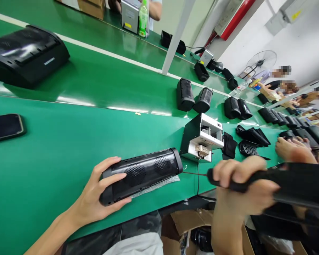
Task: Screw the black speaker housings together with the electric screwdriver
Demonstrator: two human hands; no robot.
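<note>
My left hand [95, 193] grips the near end of a long black cylindrical speaker [142, 173] that lies on its side on the green bench [55, 148], over a strip of clear plastic wrap [159, 185]. My right hand [239, 187] is closed around the handle of a black power screwdriver [287, 184], blurred, held out to the right of the speaker. The thin bit [194, 173] of the tool points left at the speaker's far end cap. A white and black metal fixture box [200, 138] stands just behind that end.
A phone [5, 126] lies at the left. A big black speaker [26, 53] sits on the conveyor belt, with more black speaker bodies [194, 95] and grilles [251, 141] further along. Another person's hand [295, 148] works at the right. Cardboard boxes [186, 223] stand below the bench edge.
</note>
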